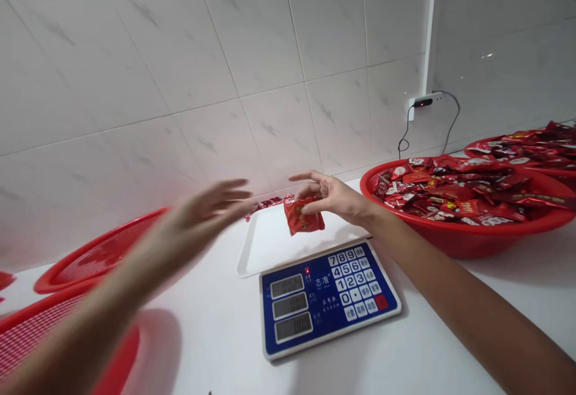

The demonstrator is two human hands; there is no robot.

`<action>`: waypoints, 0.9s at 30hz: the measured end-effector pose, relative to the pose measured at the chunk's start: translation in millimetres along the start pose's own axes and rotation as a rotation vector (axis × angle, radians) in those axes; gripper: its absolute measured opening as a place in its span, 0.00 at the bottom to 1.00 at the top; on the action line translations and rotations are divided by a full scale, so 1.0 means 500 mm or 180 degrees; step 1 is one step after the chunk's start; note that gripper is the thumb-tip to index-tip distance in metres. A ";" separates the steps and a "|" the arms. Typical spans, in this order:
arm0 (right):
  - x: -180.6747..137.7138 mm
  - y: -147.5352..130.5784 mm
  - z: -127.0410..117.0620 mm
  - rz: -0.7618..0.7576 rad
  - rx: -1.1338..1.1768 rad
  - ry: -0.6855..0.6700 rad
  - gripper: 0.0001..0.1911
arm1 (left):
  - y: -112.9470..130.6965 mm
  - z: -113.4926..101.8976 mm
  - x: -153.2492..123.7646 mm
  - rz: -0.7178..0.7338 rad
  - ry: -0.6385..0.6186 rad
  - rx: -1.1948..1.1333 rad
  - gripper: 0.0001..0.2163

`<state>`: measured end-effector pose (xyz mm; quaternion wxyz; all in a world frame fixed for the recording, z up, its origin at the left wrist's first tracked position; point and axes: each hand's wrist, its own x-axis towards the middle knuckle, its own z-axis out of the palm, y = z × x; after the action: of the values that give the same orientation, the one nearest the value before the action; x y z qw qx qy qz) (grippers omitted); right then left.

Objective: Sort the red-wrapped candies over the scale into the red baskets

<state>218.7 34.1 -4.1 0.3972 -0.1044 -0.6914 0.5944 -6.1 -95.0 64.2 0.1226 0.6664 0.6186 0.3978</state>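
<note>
My right hand [330,195] pinches a small red snack packet [302,215] between thumb and fingers, above the white tray [261,245] of a digital scale. The scale's blue keypad panel [330,299] faces me, with three displays on its left and number keys on its right. My left hand [216,206] hangs at the tray's left side, smeared by motion, its fingers stretched out and nothing seen in it. Several red packets [269,203] lie behind the tray, by the wall, partly hidden.
At right, a red basket [450,236] is heaped with red packets, with another full basket [481,143] behind it. Two red baskets [103,251] stand at left, partly behind my arm. A tiled wall [274,125] closes the back; a cable [454,119] hangs from a socket.
</note>
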 end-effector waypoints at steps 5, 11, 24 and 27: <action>-0.007 -0.033 0.009 0.0029 -0.0617 0.0841 0.33 | 0.001 0.186 0.080 -0.0022 -0.1035 -0.1242 0.23; 0.006 0.009 -0.029 0.0601 -0.0944 0.0759 0.07 | -0.036 0.226 0.109 0.0125 -0.0466 -0.0819 0.17; 0.000 -0.006 0.000 0.0544 -0.1004 0.0153 0.12 | -0.044 0.124 0.086 -0.0078 -0.0451 -0.0823 0.17; -0.001 0.005 0.000 0.0567 -0.1229 0.0048 0.08 | -0.046 0.131 0.086 -0.0043 -0.0365 -0.0658 0.19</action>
<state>218.0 34.3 -6.6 0.3209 -0.2437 -0.7775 0.4828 18.3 -29.4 22.8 0.2285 0.6676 0.5708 0.4199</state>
